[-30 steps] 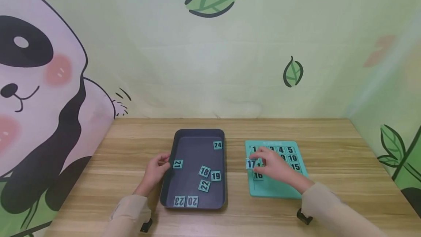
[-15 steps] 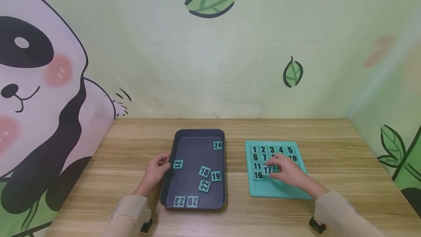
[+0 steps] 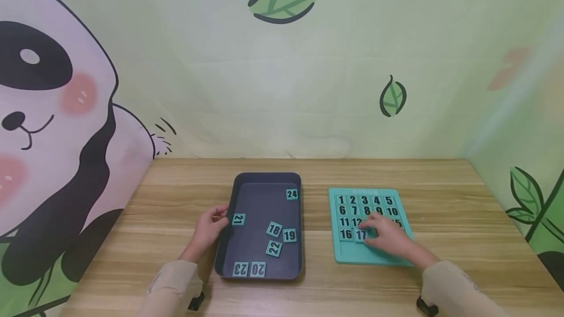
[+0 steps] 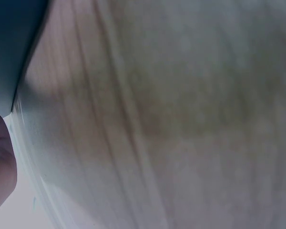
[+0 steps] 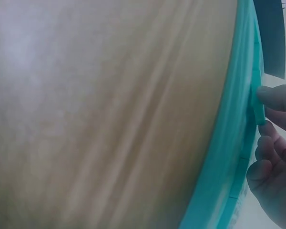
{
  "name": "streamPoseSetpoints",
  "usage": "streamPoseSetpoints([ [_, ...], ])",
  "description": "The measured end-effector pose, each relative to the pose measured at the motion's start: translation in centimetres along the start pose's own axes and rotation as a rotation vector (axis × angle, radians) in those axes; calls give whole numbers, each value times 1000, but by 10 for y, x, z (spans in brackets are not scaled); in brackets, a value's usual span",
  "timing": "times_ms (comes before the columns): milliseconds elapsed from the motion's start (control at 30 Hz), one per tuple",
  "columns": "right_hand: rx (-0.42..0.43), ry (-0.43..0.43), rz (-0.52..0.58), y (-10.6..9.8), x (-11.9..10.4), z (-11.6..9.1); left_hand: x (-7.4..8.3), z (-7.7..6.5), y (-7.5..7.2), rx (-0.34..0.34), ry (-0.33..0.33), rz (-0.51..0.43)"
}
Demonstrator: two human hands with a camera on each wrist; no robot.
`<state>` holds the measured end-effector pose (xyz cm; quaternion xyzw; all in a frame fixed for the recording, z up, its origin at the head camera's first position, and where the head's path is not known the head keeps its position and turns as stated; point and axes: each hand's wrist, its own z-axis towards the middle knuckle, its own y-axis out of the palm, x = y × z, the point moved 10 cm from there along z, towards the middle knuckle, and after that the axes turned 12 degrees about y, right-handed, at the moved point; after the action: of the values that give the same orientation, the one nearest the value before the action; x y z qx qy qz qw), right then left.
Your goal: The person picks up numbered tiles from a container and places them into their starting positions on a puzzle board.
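Note:
In the head view, my right hand (image 3: 387, 236) pinches the number 17 tile (image 3: 360, 235) between thumb and fingers. The tile sits just right of the 16 tile (image 3: 345, 234), in the fourth row of the turquoise number board (image 3: 348, 256). The right wrist view shows the tile's edge (image 5: 259, 102) slightly tilted against the board. Tiles fill the upper rows, some covered by my fingers. My left hand (image 3: 209, 231) touches the outer left wall of the dark tray (image 3: 222, 253) with loosely bent fingers; the left wrist view catches only part of it.
Inside the tray lie several loose tiles, among them 24 (image 3: 292, 194), 21 (image 3: 238, 219) and 22 (image 3: 273, 248). Tray and board stand apart on a wooden table (image 3: 315, 258). A printed cloth backdrop (image 3: 198, 62) rises behind the table.
My right hand has carried the 17 tile from the board's left edge rightward and down to the place beside 16. My left hand and the tray have stayed still.

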<state>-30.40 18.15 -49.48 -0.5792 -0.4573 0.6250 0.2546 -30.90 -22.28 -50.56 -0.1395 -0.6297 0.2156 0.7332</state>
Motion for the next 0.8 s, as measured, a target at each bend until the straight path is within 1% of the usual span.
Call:
streamPoseSetpoints([
  [67, 3, 20, 1, 1, 1, 0, 2, 0, -1, 3, 13, -3],
  [133, 5, 33, -1, 3, 2, 1, 1, -1, 0, -3, -2, -2],
  [233, 7, 56, -3, 3, 3, 1, -4, 0, 2, -21, -54, 9],
  [300, 9, 63, -11, 4, 4, 2, -5, 0, 2, -25, -74, 20],
  [433, 24, 68, -8, 2, 3, 2, -5, 1, 2, -28, -78, 26],
  [567, 29, 56, 34, -1, -5, 3, -7, 3, 2, -26, -67, 29],
  [700, 8, 23, 86, -3, -19, 5, -8, 3, 2, -24, -63, 25],
  [800, -14, 5, 128, -1, -30, 6, -8, 3, 2, -24, -63, 20],
])
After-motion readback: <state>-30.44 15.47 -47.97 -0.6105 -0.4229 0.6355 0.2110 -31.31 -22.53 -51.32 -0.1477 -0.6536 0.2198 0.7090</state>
